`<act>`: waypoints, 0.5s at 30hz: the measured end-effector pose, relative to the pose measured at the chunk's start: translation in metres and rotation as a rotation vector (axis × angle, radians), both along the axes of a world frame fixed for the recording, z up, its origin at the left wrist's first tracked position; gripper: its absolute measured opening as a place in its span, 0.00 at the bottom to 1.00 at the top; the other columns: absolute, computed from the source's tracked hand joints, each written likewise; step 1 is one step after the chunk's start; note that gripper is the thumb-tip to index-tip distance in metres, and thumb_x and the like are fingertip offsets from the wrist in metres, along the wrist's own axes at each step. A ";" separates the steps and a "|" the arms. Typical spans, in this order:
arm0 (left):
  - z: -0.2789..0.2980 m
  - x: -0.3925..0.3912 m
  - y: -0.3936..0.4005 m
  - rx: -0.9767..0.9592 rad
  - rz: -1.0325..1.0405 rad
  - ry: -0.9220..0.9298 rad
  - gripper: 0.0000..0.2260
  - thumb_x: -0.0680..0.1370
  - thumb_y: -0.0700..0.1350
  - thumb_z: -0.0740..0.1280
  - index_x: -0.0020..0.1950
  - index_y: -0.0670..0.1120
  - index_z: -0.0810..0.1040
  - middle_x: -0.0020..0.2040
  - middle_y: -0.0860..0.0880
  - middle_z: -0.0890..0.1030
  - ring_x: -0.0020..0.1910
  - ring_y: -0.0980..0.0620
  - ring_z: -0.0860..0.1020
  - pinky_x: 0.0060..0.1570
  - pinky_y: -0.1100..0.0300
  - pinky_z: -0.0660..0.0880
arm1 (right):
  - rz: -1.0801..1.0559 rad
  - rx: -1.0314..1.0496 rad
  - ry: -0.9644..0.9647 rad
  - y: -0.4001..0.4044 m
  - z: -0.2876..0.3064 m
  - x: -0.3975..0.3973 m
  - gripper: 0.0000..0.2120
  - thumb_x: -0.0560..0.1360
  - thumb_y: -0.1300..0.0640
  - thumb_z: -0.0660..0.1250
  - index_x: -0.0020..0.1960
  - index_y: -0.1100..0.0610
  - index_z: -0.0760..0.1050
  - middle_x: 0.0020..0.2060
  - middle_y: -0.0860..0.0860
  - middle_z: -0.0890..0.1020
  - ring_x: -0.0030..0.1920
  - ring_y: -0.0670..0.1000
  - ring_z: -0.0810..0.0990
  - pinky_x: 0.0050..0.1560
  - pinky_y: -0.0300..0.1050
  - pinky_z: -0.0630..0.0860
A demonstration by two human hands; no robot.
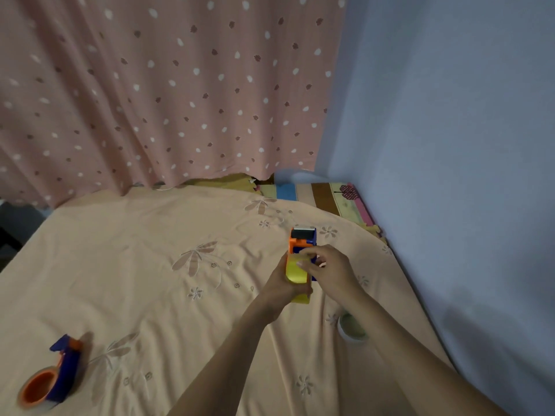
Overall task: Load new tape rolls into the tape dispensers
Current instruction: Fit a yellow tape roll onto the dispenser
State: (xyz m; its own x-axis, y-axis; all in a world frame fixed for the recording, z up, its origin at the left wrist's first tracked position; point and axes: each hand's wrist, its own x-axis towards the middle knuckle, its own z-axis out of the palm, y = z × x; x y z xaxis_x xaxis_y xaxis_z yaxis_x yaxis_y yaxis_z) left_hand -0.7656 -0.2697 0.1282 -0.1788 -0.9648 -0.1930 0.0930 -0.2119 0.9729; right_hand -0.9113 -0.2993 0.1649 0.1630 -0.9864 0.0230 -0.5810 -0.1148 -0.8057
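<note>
Yellow tape roll (295,273); orange-blue dispenser (302,240); peach floral sheet (156,265).

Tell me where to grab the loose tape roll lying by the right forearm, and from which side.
Take the loose tape roll by its outer rim, coming from above and the left. It seems to lie flat on the bedsheet, hole up, and the right forearm covers its right side.

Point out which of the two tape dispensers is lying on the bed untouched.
The dispenser at the near left of the bed, lying alone with no hand near it. The other dispenser, with the yellow roll, is gripped by the left hand and right hand.
</note>
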 end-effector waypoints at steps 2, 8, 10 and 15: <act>0.002 -0.005 0.004 -0.003 0.020 -0.014 0.35 0.65 0.33 0.73 0.69 0.54 0.72 0.49 0.55 0.84 0.46 0.58 0.83 0.42 0.64 0.79 | -0.007 -0.028 0.006 0.000 0.002 -0.001 0.05 0.75 0.51 0.73 0.49 0.50 0.83 0.47 0.48 0.81 0.45 0.44 0.79 0.44 0.34 0.75; -0.002 -0.017 0.018 0.023 0.055 -0.051 0.33 0.67 0.32 0.72 0.70 0.52 0.72 0.54 0.42 0.82 0.51 0.48 0.80 0.49 0.53 0.78 | -0.020 -0.091 -0.009 0.008 0.000 -0.006 0.08 0.77 0.49 0.69 0.49 0.52 0.83 0.43 0.46 0.84 0.43 0.45 0.81 0.45 0.37 0.76; -0.004 -0.015 0.023 0.043 0.079 -0.036 0.31 0.68 0.32 0.72 0.69 0.49 0.72 0.53 0.42 0.82 0.52 0.47 0.80 0.50 0.51 0.78 | -0.036 -0.120 -0.046 0.009 -0.004 -0.011 0.11 0.80 0.47 0.65 0.48 0.52 0.82 0.41 0.45 0.84 0.43 0.45 0.81 0.42 0.36 0.76; -0.007 0.005 0.036 0.120 0.149 0.114 0.31 0.67 0.33 0.70 0.70 0.44 0.71 0.56 0.44 0.81 0.56 0.45 0.79 0.55 0.48 0.77 | -0.151 0.149 -0.117 -0.001 -0.022 -0.024 0.19 0.81 0.46 0.61 0.69 0.51 0.71 0.63 0.48 0.77 0.59 0.48 0.77 0.45 0.35 0.72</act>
State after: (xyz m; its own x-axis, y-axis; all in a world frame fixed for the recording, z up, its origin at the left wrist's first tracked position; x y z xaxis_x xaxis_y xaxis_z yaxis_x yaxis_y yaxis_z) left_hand -0.7606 -0.2341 0.1213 -0.0636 -0.9536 -0.2942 0.2398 -0.3008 0.9231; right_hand -0.9354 -0.3005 0.1430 0.0184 -0.9932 -0.1145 -0.4841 0.0914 -0.8702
